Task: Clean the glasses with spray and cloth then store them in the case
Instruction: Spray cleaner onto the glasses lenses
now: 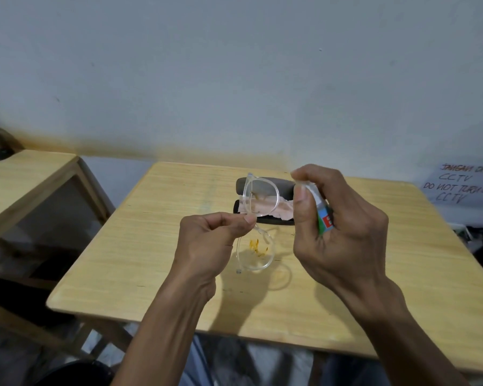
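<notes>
My left hand (pixel 212 240) pinches the bridge of clear-framed glasses (pixel 273 190), holding them upright above the table, one lens above the other. The lower lens carries orange smudges. My right hand (pixel 338 218) grips a small spray bottle (pixel 322 215) with a green, blue and red label, its top pointed at the upper lens, index finger on the nozzle. Behind the glasses an open dark case (pixel 241 185) lies on the table with a pinkish cloth (pixel 285 208) resting in it.
The wooden table (pixel 151 260) stands against a pale wall. A second wooden table (pixel 25 176) stands to the left with a gap between. A handwritten paper sign (pixel 466 185) lies at the far right.
</notes>
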